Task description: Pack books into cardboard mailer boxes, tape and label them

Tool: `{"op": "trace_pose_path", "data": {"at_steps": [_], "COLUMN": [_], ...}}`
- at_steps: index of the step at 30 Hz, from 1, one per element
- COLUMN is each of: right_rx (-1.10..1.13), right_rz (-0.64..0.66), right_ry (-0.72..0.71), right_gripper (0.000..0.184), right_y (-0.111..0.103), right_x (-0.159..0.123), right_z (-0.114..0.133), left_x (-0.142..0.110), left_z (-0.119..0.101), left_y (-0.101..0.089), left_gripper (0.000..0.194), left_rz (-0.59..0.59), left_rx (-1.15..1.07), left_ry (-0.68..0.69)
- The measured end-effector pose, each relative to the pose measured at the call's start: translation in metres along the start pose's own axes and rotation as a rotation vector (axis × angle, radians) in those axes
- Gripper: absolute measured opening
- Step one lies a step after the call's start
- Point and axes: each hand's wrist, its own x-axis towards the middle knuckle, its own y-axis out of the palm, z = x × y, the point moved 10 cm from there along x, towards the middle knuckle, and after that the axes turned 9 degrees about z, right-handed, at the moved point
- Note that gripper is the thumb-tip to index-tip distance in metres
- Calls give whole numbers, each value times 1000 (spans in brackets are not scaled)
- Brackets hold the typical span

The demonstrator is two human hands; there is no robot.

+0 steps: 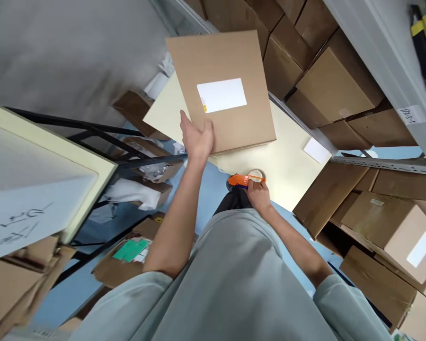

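Two hands engaged; my left hand (198, 139) sets spread fingers on the box (223, 71), over the pale surface (293, 158); my right hand (258, 194) clenches the tape dispenser (238, 180); I should brace squarely.

Pale grey-green short-sleeved shirt (234, 279)

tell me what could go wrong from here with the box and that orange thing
The box might swing or slip: only the left hand is on it, at the near left corner, and the far side has no hand on it.

The orange tape dispenser, in the right hand, is close to the person's clothing and the near edge of the table; it could snag, or drop if the grip loosens.
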Motion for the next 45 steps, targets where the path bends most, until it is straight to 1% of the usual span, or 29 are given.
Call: {"op": "trace_pose_path", "data": {"at_steps": [2,3,4,6,8,12,13,14,15,17,18,19,20,21,23,24,25,28,30,32,36,38,39,40,41,42,43,45], "right_rx": [11,10,7,-5,-21,-25,-25,-30,-43,-102,-142,-176,-201,-214,-215,-207,-201,-196,-188,-172,-158,-153,-149,-144,-138,-131,-119,-80], "right_rz": [16,16,16,22,30,33,42,56,69,73,49,27,7,-9,-25,-29,-33,-19,0,4,-18,-8,-1,4,6,3,-4,-19], "right_ry": [-40,-51,-55,-49,-62,-148,-132,-95,-28,118,190,223,218,195,159,146,120,17,-55,-126,-246,-279,-289,-292,-288,-279,-265,-237], "right_gripper": [28,28,28,27,25,25,27,28,30,30,30,31,30,30,34,35,35,32,29,29,37,39,39,40,42,43,45,46], "right_y": [-4,-7,-10,-17,-23,-36,-38,-40,-42,-52,-60,-69,-78,-87,-101,-106,-111,-116,-112,-106,-91,-85,-82,-80,-80,-80,-81,-83], "right_x": [9,11,12,10,6,-7,-11,-16,-22,-35,-41,-44,-43,-38,-18,-5,9,45,56,56,46,42,41,41,42,43,45,49], "right_z": [9,8,2,-16,-35,-66,-81,-102,-128,-190,-221,-247,-265,-277,-287,-284,-277,-239,-210,-183,-133,-111,-101,-93,-85,-78,-72,-62], "left_x": [3,1,-2,-6,-9,-11,-11,-10,-10,-9,-8,-8,-8,-8,-7,-6,-5,1,7,16,38,46,49,49,47,43,35,17], "left_z": [-7,-11,-16,-23,-29,-34,-34,-33,-33,-32,-32,-32,-31,-31,-32,-32,-34,-38,-42,-44,-45,-51,-58,-67,-79,-93,-108,-138], "left_y": [-10,-10,-7,2,7,6,6,6,6,7,7,7,8,8,8,9,9,10,9,7,0,-1,2,8,18,34,55,108], "left_gripper": [88,91,92,92,90,90,90,90,90,89,89,89,89,90,91,92,94,99,100,101,103,103,103,102,99,96,90,77], "left_rz": [-156,-218,-247,-246,-232,-235,-230,-223,-214,-199,-196,-193,-187,-179,-151,-128,-102,-4,71,164,371,438,456,470,484,501,532,603], "left_rx": [116,184,251,353,405,449,454,460,466,473,474,475,478,485,512,532,552,604,628,649,673,676,677,678,676,671,658,628], "left_ry": [-126,-196,-252,-324,-341,-335,-337,-338,-335,-316,-304,-292,-279,-267,-236,-219,-200,-131,-73,-13,90,130,151,177,208,248,298,404]}}
